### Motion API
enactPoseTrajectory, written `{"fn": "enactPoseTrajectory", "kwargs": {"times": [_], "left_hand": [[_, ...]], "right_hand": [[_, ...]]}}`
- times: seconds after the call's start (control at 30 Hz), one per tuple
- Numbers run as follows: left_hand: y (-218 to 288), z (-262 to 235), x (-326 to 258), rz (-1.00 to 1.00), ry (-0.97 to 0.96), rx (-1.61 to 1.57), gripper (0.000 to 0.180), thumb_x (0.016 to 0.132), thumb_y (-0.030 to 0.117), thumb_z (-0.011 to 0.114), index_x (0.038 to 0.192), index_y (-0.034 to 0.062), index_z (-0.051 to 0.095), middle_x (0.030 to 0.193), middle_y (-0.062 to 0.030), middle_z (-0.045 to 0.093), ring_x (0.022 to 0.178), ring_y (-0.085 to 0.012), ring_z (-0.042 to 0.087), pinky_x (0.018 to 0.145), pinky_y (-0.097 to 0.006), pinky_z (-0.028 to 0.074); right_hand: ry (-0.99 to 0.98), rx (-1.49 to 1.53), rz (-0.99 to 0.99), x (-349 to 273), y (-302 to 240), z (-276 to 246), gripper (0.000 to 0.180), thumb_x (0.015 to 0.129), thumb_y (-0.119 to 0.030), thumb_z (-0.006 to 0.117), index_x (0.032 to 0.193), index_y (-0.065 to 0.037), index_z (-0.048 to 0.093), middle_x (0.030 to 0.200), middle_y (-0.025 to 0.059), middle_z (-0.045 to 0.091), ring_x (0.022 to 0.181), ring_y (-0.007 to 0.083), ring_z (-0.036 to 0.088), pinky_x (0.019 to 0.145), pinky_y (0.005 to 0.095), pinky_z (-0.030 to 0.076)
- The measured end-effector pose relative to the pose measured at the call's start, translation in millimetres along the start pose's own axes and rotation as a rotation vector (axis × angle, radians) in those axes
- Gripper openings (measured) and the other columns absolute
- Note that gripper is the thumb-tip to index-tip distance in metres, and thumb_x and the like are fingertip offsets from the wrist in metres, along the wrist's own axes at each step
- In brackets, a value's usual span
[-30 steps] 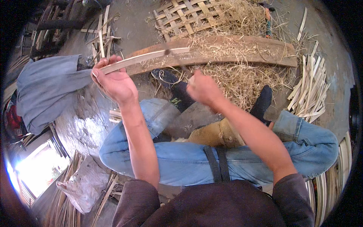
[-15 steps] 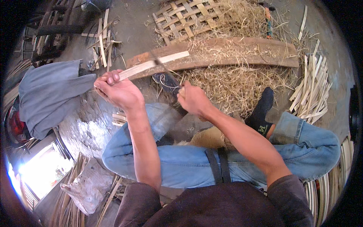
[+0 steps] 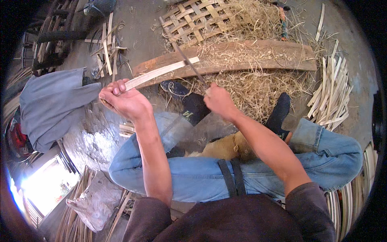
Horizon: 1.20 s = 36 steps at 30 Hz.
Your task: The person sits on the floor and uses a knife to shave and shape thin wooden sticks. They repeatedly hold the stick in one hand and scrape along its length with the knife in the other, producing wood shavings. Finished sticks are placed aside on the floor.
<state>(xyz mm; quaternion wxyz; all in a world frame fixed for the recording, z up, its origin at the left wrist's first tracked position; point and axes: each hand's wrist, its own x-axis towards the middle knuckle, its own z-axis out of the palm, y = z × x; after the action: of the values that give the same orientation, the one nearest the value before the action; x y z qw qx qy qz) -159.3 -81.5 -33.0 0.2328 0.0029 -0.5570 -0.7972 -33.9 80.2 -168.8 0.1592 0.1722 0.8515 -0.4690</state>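
My left hand (image 3: 128,99) is closed around the near end of a pale wooden strip (image 3: 161,72), perhaps bamboo. The strip slants up to the right over a long wooden board (image 3: 258,56) strewn with curly shavings. In my right hand (image 3: 219,101) is a knife (image 3: 194,69) with a long, narrow dark blade; the fingers are wrapped round its handle, which is mostly hidden. The blade crosses the strip close to its far end. Whether the edge touches the strip, I cannot tell.
Shavings (image 3: 246,94) heap around the board. A woven lattice (image 3: 195,20) lies beyond it. On the right is a pile of finished-looking pale strips (image 3: 331,92); more strips (image 3: 107,44) lie far left. A grey cloth (image 3: 54,105) hangs at left. My crossed legs sit before the board.
My right hand has moved right and slightly up, carrying the knife along the strip toward its far end. The left hand and the strip have barely shifted.
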Motion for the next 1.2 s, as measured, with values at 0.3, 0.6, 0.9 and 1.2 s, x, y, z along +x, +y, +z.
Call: {"fn": "enactPoseTrajectory", "kwargs": {"times": [0.3, 0.6, 0.9, 1.2], "left_hand": [[2, -5, -1, -0.008, -0.032, -0.040, 0.033, 0.099, 0.041, 0.045, 0.081, 0.0143, 0.038, 0.072, 0.0035, 0.035, 0.066, -0.0104, 0.038, 0.074, -0.031, 0.042], [3, -11, -7, -0.003, -0.009, -0.051, 0.034, 0.100, 0.040, 0.043, 0.077, 0.0151, 0.039, 0.071, 0.0043, 0.035, 0.065, -0.0105, 0.038, 0.072, -0.030, 0.041], [7, -1, -11, 0.027, -0.022, -0.059, 0.035, 0.098, 0.040, 0.047, 0.077, 0.0141, 0.037, 0.070, 0.0029, 0.036, 0.065, -0.0105, 0.037, 0.071, -0.030, 0.042], [20, -31, 11, -0.079, 0.098, -0.212, 0.033, 0.099, 0.033, 0.038, 0.072, 0.0149, 0.041, 0.062, 0.0045, 0.039, 0.057, -0.0088, 0.037, 0.067, -0.030, 0.044]], "right_hand": [[-0.032, -0.030, -0.029, -10, 9, -11, 0.025, 0.081, -0.016, 0.055, 0.093, 0.006, 0.051, 0.077, 0.0273, 0.064, 0.077, 0.0445, 0.064, 0.071, 0.0516, 0.052], [-0.088, -0.078, -0.053, -20, -5, -18, 0.029, 0.081, -0.014, 0.058, 0.099, 0.006, 0.048, 0.079, 0.0283, 0.064, 0.080, 0.0438, 0.065, 0.072, 0.0529, 0.051], [-0.098, -0.264, -0.065, -12, 39, -22, 0.031, 0.082, -0.017, 0.057, 0.100, 0.006, 0.047, 0.082, 0.0292, 0.063, 0.081, 0.0451, 0.063, 0.072, 0.0517, 0.051], [0.060, -0.116, 0.071, -29, 37, -16, 0.032, 0.083, -0.020, 0.059, 0.097, 0.005, 0.046, 0.075, 0.0281, 0.063, 0.075, 0.0455, 0.064, 0.069, 0.0515, 0.052]]}}
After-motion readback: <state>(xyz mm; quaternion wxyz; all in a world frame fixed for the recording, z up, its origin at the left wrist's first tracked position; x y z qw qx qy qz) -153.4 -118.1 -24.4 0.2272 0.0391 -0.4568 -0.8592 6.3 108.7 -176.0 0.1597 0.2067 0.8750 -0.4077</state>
